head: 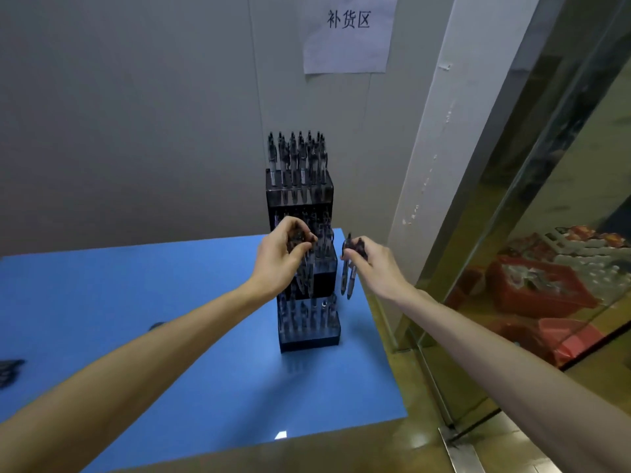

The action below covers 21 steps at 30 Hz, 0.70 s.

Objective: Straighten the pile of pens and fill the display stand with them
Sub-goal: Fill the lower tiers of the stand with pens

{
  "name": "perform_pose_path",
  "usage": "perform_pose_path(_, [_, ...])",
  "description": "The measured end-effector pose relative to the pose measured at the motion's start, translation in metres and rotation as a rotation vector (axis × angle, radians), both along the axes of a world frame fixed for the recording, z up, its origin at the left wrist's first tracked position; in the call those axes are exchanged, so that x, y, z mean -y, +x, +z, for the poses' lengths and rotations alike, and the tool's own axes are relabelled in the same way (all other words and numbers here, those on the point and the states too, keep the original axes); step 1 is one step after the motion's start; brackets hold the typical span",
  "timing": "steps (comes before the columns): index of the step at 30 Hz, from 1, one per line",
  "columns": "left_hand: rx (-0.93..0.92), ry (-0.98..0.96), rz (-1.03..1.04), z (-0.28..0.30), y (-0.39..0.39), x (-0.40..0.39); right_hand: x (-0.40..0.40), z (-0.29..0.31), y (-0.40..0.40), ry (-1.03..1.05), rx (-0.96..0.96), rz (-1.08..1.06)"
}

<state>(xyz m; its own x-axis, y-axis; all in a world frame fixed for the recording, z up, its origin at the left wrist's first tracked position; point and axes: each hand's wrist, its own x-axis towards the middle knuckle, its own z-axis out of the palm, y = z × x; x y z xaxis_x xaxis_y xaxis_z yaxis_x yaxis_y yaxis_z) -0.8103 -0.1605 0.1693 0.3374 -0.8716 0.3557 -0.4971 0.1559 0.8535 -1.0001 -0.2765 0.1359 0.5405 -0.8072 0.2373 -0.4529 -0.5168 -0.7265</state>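
Head view, going round the clock from the middle of the frame:

Display stand [309, 331]: dark, see-through, three stepped tiers, dead centre on the blue table [136, 302]. Top tier at 12 o'clock, lowest at 6.

Top-tier pens [297, 158]: packed upright, clicker ends up, pretty much full.

Bottom-tier pens [307, 315]: a row standing in the holes, barrels showing through the front wall.

Middle tier: mostly hidden behind the left hand, a few pens poke up at its 2 o'clock, can't count them.

Left hand [280, 257]: right in front of the middle tier, fingers curled around a bunch of pens [305, 273]. The bunch runs through the fist, tops up by the fingertips and thumb at 12 o'clock, tips hanging out below the palm at 5 o'clock, over the tier's front. Whether they touch the stand, can't tell.

Right hand [374, 264]: at 3 o'clock of the stand, just beside it, not touching it. Thumb and fingers pinch two pens [348, 273] near their tops; the barrels hang nearly straight down at 7 o'clock from the fingertips, clear of the table.

Loose pens [10, 372]: dark clump on the table at 9 o'clock, cut off by the frame edge, blurry.

Paper sign [348, 32]: on the wall at 12 o'clock, printed characters.

Glass panel [563, 233]: 3 o'clock side, red crates [532, 288] behind it.
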Motion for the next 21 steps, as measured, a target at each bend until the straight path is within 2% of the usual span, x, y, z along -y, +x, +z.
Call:
perform_pose_path(10, [-0.026,0.087,0.192,-0.026,-0.013,0.006,0.014,-0.037,-0.001,0.119,0.035,0.069])
perform_pose_path(15, [-0.077,0.076,0.201,-0.038,-0.014,0.008,0.011,-0.053,0.012,0.139,0.065,0.041])
perform_pose_path(21, [-0.046,0.072,0.195,-0.051,-0.013,0.012,0.0,-0.065,0.016,0.014,0.067,0.007])
